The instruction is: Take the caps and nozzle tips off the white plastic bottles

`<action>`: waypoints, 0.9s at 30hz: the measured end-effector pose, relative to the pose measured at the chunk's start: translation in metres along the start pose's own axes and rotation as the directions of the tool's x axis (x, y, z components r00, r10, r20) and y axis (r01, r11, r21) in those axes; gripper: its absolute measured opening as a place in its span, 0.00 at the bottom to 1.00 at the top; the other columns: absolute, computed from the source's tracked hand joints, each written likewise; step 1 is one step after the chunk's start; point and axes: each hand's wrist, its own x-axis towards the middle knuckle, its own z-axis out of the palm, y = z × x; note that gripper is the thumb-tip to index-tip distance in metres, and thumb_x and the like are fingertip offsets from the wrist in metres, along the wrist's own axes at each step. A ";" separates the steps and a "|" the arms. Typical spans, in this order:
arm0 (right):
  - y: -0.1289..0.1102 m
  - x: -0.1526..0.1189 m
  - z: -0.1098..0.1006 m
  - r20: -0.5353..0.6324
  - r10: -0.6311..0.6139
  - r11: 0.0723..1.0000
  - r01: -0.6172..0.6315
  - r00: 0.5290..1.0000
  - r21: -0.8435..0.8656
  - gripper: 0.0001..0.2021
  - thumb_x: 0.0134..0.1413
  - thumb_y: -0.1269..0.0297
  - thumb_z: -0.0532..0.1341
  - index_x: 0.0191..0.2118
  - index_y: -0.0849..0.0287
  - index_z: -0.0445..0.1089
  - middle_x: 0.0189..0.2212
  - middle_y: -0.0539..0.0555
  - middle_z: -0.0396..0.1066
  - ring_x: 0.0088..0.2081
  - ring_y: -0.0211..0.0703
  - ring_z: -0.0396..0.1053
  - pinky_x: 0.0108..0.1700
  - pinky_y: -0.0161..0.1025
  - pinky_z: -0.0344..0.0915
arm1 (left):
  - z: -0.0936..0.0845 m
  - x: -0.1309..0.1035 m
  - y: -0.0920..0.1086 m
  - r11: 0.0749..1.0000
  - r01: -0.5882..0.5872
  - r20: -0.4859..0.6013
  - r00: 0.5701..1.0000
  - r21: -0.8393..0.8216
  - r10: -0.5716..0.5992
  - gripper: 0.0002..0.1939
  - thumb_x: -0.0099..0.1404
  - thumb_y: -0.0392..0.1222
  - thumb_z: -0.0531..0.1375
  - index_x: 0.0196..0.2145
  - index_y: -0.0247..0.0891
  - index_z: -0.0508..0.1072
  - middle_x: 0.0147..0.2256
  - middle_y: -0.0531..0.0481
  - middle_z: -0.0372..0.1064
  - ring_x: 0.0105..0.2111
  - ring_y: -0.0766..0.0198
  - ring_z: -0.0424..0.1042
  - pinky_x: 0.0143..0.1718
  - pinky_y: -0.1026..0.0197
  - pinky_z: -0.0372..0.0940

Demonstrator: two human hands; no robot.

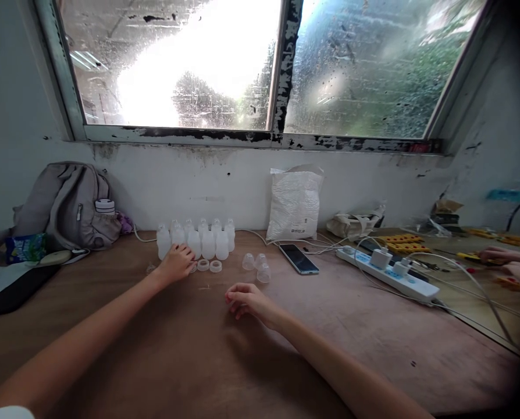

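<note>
Several frosted baby bottles (208, 245) with clear domed tops stand in rows at the back of the table. My left hand (178, 263) is at the front left of them, its fingers bent down and closed. Whatever lies under those fingers is hidden. Beside its fingertips lie white bottle collar rings (215, 266). My right hand (252, 304) hovers over the table in front of the bottles, palm inward, fingers loosely curled and a little apart, with nothing visible in it. Beyond it sit clear plastic bottle caps (263, 273) in a small group.
A phone (299, 259) and a white power strip (388, 274) with cables lie to the right. A white plastic bag (295, 203) leans on the wall. A grey backpack (66, 206) and black flat case (18, 290) sit left. Another person's hand (510, 262) works at far right.
</note>
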 end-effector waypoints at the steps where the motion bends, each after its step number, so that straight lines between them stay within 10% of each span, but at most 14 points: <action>1: 0.001 0.001 -0.001 0.002 0.004 1.000 -0.004 1.000 -0.007 0.11 0.39 0.60 0.62 0.27 0.63 0.65 0.27 0.52 0.65 0.23 0.32 0.63 0.22 0.30 0.61 | 0.002 -0.006 0.000 1.000 0.022 -0.005 1.000 -0.006 -0.022 0.13 0.59 0.43 0.48 0.30 0.37 0.70 0.32 0.42 0.68 0.37 0.53 0.64 0.39 0.53 0.53; 11: 0.015 0.012 0.002 -0.031 -0.057 0.985 0.051 0.998 -0.164 0.10 0.37 0.62 0.62 0.25 0.63 0.65 0.20 0.48 0.63 0.19 0.30 0.60 0.18 0.28 0.59 | 0.011 -0.059 -0.040 0.942 0.324 0.012 0.946 -0.090 -0.324 0.13 0.58 0.49 0.50 0.35 0.42 0.69 0.38 0.45 0.68 0.41 0.53 0.62 0.44 0.49 0.50; 21: 0.022 0.018 -0.001 -0.037 -0.087 0.977 0.078 0.995 -0.196 0.10 0.38 0.61 0.61 0.26 0.63 0.65 0.20 0.48 0.63 0.19 0.30 0.59 0.17 0.28 0.59 | 0.019 -0.051 -0.019 0.899 0.416 -0.124 0.893 -0.140 -0.433 0.10 0.57 0.47 0.52 0.28 0.43 0.72 0.44 0.46 0.64 0.49 0.51 0.55 0.50 0.41 0.39; 27: 0.025 0.019 -0.001 -0.063 -0.108 0.981 0.096 0.992 -0.167 0.10 0.39 0.62 0.60 0.27 0.63 0.64 0.20 0.47 0.63 0.18 0.30 0.60 0.16 0.28 0.59 | -0.004 -0.040 0.030 0.909 0.190 -0.142 0.956 -0.372 -0.258 0.12 0.59 0.48 0.51 0.31 0.42 0.71 0.41 0.47 0.65 0.44 0.57 0.61 0.48 0.53 0.53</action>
